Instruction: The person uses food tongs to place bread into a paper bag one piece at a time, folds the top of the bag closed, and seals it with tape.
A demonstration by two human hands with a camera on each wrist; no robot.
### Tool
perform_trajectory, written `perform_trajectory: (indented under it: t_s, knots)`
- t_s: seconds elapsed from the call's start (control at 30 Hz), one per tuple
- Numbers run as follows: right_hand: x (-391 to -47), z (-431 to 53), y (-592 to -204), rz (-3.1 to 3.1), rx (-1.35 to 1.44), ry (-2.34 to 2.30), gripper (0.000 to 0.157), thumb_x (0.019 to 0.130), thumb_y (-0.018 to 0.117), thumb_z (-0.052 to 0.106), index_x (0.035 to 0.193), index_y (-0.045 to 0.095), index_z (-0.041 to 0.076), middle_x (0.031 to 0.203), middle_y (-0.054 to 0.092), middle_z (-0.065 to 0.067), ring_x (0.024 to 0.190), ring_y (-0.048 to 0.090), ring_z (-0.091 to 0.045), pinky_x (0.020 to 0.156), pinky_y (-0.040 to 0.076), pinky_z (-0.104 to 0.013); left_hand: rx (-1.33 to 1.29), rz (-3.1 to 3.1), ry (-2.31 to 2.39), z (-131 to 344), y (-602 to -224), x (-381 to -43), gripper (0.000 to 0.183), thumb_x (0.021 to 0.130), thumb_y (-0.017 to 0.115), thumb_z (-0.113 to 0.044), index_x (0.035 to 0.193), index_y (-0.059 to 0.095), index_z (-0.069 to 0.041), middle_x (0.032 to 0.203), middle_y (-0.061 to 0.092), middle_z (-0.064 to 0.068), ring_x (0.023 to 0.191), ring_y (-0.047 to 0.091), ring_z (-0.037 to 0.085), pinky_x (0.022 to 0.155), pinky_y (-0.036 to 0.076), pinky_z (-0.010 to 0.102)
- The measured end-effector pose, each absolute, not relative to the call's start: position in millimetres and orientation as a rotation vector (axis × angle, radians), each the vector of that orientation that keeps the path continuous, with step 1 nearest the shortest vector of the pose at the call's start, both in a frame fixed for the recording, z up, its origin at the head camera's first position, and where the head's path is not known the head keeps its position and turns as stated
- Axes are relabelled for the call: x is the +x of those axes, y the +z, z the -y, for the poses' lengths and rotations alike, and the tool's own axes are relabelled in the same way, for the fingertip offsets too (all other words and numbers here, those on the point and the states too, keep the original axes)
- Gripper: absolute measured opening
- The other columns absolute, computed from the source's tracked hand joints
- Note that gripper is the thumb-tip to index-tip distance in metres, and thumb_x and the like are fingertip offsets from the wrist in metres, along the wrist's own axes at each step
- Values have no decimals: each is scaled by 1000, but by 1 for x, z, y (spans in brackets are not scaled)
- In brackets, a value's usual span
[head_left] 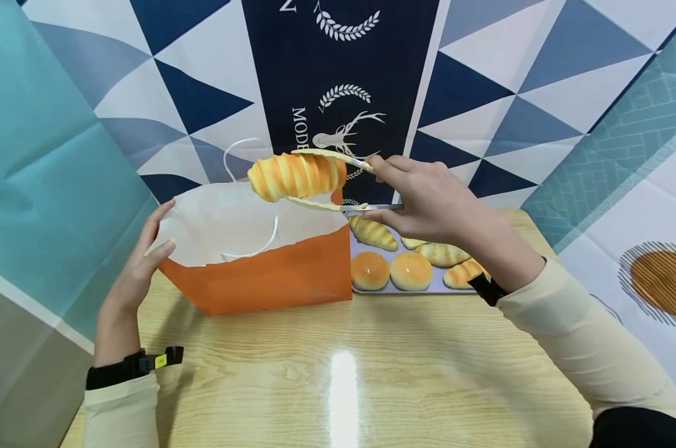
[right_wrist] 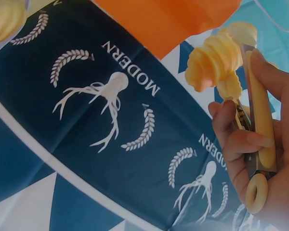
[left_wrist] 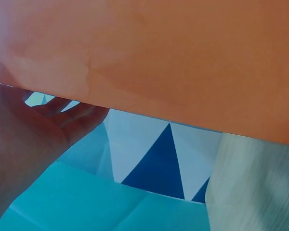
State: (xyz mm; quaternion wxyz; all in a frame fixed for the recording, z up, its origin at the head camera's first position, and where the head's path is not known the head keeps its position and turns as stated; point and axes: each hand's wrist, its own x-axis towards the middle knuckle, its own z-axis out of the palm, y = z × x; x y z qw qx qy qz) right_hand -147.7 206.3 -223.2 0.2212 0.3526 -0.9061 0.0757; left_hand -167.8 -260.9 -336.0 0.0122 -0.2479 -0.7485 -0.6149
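Observation:
My right hand [head_left: 427, 196] grips a pair of tongs [head_left: 366, 207] with cream tips and metal arms. Between the tips is a ridged golden bread roll [head_left: 295, 177], held above the mouth of an orange paper bag [head_left: 259, 274]. In the right wrist view, the fingers curl round the tongs' cream handle [right_wrist: 261, 115], which ends in a ring. The bag stands wide open, its white inside showing, with white cord handles [head_left: 248, 142]. At its left edge, my left hand [head_left: 139, 261] holds the rim between thumb and fingers; the left wrist view shows the orange side close up.
Right of the bag, a pale purple tray [head_left: 399, 290] bears two round buns [head_left: 411, 271] and several ridged rolls [head_left: 373, 233], partly hidden by the right hand and arm. All stands on a light wooden table [head_left: 271, 373]. A patterned cloth backdrop [head_left: 203, 81] rises behind.

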Motion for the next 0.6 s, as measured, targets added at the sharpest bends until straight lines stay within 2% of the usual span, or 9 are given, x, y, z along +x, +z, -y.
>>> perform_trajectory:
  t_s: [0.17,0.33,0.43,0.6]
  knots:
    - [-149,-194,-223,2515,994,223,81,82,72,52,142,51,3,112,67,-9,60,56,-9,52,53,-30,-759,2342,-1914,261,-337,-168,63,101,36,-12,160,16,-21,163,8,5,141,13,21,112,3,58]
    - [-152,-181,-224,2528,1021,219,78,81,74,52,140,53,5,119,66,-11,69,58,-15,53,53,-32,-764,2348,-1902,262,-337,-168,63,101,36,-12,160,16,-20,163,8,4,141,12,21,111,1,62]
    - [-153,-175,-226,2536,1045,217,77,81,74,51,139,53,5,116,66,-9,73,57,-16,57,52,-33,-772,2351,-1894,263,-336,-168,63,101,36,-11,160,16,-20,163,7,4,141,13,21,111,2,63]
    - [-154,-170,-228,2538,1078,186,76,84,71,51,140,52,3,108,66,-7,60,51,-16,52,48,-31,-759,2386,-1866,263,-336,-169,63,100,37,-12,159,17,-22,163,9,4,139,17,22,111,10,59]
